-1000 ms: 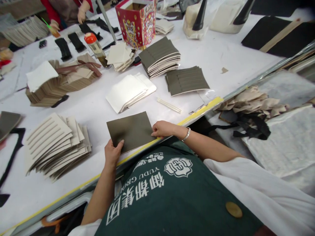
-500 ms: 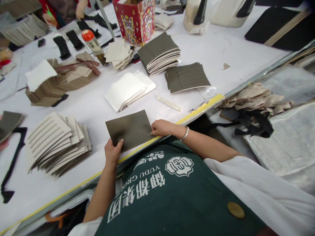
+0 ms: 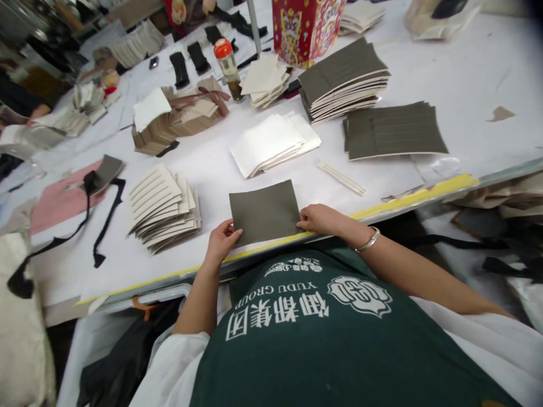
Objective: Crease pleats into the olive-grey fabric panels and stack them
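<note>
A dark olive-grey rectangular sheet (image 3: 266, 212) lies at the table's front edge, directly before me. My left hand (image 3: 222, 239) pinches its lower left corner, thumb on top and fingers beneath. At the right edge, my right hand (image 3: 318, 219) grips the lower corner between thumb and curled fingers. Left of the sheet stands a fanned stack of pale-backed pieces (image 3: 163, 209). Beyond it lies a pile of white sheets (image 3: 275, 141). Farther right are a tall stack of dark stitched panels (image 3: 343, 79) and a lower pile of similar panels (image 3: 394, 131).
Yellow tape (image 3: 424, 192) runs along the table edge. Thin white strips (image 3: 341, 178) lie nearby. Farther back stand a bottle with an orange cap (image 3: 229, 68), a red patterned box (image 3: 297, 31) and a bundle of brown pieces (image 3: 178, 121). Black straps (image 3: 108, 220) lie at left.
The camera view has swung left, so things appear shifted right. Both hands keep hold of the sheet's lower corners; my left fingers now sit more at its side edge.
</note>
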Available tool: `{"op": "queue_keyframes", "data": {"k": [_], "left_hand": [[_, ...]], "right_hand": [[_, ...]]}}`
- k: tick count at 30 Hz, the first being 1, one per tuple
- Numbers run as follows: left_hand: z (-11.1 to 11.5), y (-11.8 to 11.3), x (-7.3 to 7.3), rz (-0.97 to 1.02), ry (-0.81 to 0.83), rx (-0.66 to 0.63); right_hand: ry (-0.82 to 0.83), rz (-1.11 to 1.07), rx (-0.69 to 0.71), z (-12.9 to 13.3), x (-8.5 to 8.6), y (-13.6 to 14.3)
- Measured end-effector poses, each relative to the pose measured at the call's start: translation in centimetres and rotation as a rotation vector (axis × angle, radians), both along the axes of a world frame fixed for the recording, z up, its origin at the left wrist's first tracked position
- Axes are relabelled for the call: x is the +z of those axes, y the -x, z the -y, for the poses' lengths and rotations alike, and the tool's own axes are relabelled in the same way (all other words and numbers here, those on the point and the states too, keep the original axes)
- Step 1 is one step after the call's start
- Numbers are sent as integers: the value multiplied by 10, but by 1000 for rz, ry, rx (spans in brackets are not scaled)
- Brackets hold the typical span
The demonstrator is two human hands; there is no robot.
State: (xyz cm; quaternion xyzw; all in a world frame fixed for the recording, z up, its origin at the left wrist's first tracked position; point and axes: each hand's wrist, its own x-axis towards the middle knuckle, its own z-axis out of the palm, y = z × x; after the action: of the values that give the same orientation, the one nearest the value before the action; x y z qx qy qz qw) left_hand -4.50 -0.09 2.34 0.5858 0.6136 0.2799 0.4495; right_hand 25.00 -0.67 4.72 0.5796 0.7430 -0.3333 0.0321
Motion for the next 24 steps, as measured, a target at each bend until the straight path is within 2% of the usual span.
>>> {"op": "queue_keyframes", "data": {"k": [6, 13, 19, 24], "left_hand": [[0, 2, -8, 50, 45, 41], [1, 8, -22, 4, -24, 24], [2, 9, -26, -122, -100, 0], [9, 4, -20, -379, -215, -41]], "right_hand": [[33, -3, -18, 2, 1, 3], [73, 1, -32, 2, 1, 5], [101, -5, -50, 3, 2, 6], [84, -4, -48, 2, 1, 5]]}}
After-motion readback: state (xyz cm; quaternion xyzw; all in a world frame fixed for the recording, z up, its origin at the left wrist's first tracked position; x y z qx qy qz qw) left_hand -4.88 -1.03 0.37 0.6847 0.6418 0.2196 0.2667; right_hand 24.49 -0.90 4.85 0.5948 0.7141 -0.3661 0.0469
